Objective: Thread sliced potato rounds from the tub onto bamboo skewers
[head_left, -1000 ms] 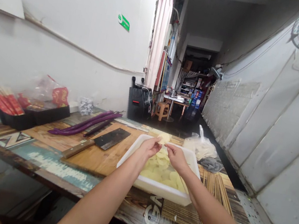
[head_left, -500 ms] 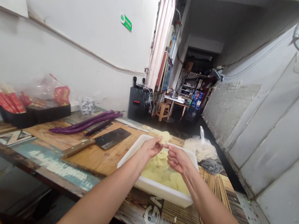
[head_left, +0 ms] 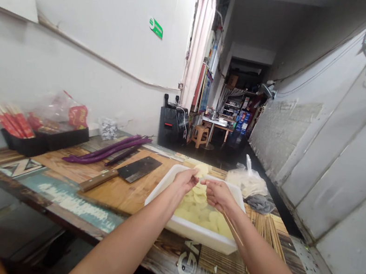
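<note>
Where the view looks down over both forearms, entries run from largest to smallest.

Table: long wooden table with printed lettering [head_left: 62, 198], set against the white wall.
Cutting board: broad brown wooden cutting board [head_left: 124, 188], flat on the table, left of the tub.
Tub: shallow white rectangular plastic tub [head_left: 194, 231], on the table just beside the board, holding pale yellow round potato slices [head_left: 198, 208].
Black trays: two black trays with red-wrapped chopsticks and clear bags [head_left: 44, 138], at the table's far left, well apart from the hands.
Aubergines: long thin purple aubergines [head_left: 110, 147], across the board's far edge.
Plastic bag: knotted clear plastic bag with pale contents [head_left: 248, 180], right of the tub's far corner.
Cleaver: dark rectangular cleaver with wooden handle [head_left: 121, 174], flat on the board.
Skewers: loose thin bamboo skewers [head_left: 267, 230], on the table right of the tub.
Left hand: left hand [head_left: 185, 180], above the tub, fingers pinched closed on a single pale potato slice [head_left: 201, 169].
Right hand: right hand [head_left: 218, 194], above the tub, near the left hand, fingers curled around a thin bamboo skewer [head_left: 234, 228] that runs back along the forearm.
</note>
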The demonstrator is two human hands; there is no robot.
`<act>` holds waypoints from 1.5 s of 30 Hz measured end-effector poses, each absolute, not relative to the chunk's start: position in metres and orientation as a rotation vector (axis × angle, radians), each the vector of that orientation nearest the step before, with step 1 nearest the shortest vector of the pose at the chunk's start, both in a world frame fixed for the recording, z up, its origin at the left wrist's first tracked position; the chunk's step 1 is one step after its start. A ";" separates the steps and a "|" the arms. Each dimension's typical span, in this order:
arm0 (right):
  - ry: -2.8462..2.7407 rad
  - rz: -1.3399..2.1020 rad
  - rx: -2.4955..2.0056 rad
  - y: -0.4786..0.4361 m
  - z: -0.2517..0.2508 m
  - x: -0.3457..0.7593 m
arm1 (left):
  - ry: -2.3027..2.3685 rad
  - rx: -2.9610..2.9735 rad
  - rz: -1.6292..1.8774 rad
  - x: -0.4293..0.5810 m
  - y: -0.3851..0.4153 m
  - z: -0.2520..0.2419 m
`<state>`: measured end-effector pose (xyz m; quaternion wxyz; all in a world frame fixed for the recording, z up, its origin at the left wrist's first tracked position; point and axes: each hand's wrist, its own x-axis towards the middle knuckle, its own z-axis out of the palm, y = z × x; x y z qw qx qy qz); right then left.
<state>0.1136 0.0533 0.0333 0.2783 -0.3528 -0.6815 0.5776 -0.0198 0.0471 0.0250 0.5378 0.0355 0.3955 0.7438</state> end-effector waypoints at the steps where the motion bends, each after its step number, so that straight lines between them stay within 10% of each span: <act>1: -1.663 1.789 -0.882 0.055 0.035 0.115 | 0.922 0.086 1.779 -0.019 0.047 0.025; 45: -1.344 1.982 -0.903 0.053 0.039 0.113 | 1.135 0.320 1.845 -0.002 0.045 0.016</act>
